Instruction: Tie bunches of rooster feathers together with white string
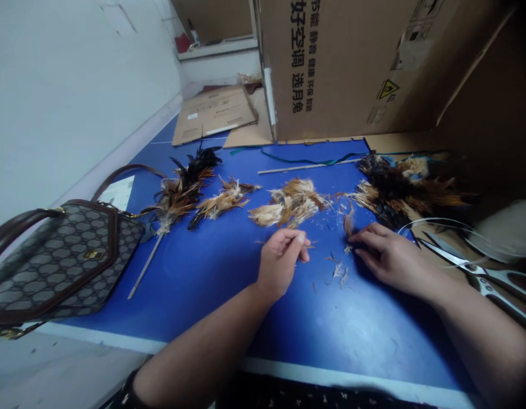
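Observation:
My left hand (281, 258) rests on the blue table (229, 284) with its fingers curled and pinched together on a thin feather piece. My right hand (386, 253) lies just to its right, fingertips pressed together on a small dark feather at the table surface. A pale brown feather pile (288, 207) sits just beyond both hands. Tiny feather scraps (339, 271) lie between the hands.
More feather bundles lie at the left (182, 196) and a dark heap at the right (399, 184). A patterned handbag (62, 261) sits at the left edge. Scissors (480, 272) lie at the right. A large cardboard box (352, 62) stands behind.

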{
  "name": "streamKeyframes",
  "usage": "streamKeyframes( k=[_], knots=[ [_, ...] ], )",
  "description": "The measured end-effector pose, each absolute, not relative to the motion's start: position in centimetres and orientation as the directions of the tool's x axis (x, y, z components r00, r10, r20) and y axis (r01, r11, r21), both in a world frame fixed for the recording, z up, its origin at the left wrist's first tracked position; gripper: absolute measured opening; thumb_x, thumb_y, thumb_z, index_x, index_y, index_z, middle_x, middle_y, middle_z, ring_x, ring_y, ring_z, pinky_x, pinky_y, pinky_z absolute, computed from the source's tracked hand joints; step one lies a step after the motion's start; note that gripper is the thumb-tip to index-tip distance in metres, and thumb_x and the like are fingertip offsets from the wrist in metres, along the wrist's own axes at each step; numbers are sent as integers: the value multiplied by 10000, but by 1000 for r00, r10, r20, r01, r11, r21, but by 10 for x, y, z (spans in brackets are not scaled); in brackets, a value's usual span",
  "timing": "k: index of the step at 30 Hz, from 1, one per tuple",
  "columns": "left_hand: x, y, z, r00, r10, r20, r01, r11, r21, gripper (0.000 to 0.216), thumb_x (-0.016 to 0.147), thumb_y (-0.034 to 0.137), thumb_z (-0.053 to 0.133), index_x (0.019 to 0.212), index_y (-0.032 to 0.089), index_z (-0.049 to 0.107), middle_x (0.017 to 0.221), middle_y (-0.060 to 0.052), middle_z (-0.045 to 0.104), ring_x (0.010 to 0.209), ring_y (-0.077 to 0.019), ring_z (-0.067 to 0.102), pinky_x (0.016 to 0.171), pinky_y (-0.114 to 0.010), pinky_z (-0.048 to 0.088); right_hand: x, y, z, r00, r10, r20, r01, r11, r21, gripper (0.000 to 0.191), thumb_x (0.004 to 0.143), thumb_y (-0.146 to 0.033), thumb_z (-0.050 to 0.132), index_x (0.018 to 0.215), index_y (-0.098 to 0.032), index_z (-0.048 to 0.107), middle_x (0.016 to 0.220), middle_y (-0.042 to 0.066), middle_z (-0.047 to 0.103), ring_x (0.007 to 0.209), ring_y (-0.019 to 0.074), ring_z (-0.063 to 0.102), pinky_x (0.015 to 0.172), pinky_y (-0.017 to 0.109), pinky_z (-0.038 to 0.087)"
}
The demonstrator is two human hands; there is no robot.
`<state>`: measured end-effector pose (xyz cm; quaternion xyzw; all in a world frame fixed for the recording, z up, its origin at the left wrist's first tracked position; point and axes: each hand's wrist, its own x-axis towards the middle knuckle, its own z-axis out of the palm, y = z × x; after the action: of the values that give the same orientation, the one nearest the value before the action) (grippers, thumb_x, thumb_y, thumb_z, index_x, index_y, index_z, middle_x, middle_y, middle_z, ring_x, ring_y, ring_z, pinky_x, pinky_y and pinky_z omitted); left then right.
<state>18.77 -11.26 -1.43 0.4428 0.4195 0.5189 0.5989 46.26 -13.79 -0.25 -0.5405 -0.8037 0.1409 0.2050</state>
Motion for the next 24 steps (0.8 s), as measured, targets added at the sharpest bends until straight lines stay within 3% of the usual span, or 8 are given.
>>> streamKeyframes(
  k=[4, 8, 13, 17, 24],
  knots=[
    [189, -114, -15, 141, 989, -43, -250, 77, 965, 236, 921, 388, 775, 932, 158, 722, 805, -32, 733, 613, -102, 624, 631, -255, 498, 461, -135, -12, -335, 929, 160, 802, 370, -470, 226, 1035, -313, 569, 1110, -231, 766, 1107, 120, 730, 928, 254, 728, 868, 424, 599],
    [191, -116, -17, 193, 980, -56, -247, 104, 963, 224, 917, 377, 781, 936, 156, 747, 702, -8, 691, 613, -103, 601, 658, -258, 498, 446, -136, -3, -216, 963, 163, 683, 268, -680, 277, 1047, -434, 588, 980, -219, 750, 957, 95, 754, 847, 231, 700, 808, 381, 569],
    [193, -121, -24, 248, 968, -30, -190, 79, 979, 209, 917, 359, 791, 975, 159, 802, 698, -1, 665, 633, -106, 603, 677, -266, 505, 420, -147, 11, -115, 992, -52, 406, -1, -914, 448, 980, -634, 660, 956, -193, 737, 750, 24, 673, 621, 143, 555, 581, 274, 458],
    [197, -126, -25, 277, 961, 29, -175, 21, 984, 171, 910, 320, 797, 979, 169, 835, 785, -18, 692, 636, -103, 636, 674, -270, 521, 406, -153, 14, -168, 973, -156, 289, -103, -952, 472, 966, -655, 673, 968, -186, 728, 659, -27, 560, 555, 106, 451, 511, 237, 369],
    [203, -133, -22, 327, 944, -52, -212, 126, 969, 203, 917, 334, 786, 1005, 156, 825, 741, -42, 730, 641, -140, 679, 704, -311, 567, 395, -157, 16, -268, 946, -180, 233, -118, -965, 387, 992, -570, 688, 947, -188, 732, 836, 30, 725, 607, 106, 499, 556, 239, 403]
  ],
)
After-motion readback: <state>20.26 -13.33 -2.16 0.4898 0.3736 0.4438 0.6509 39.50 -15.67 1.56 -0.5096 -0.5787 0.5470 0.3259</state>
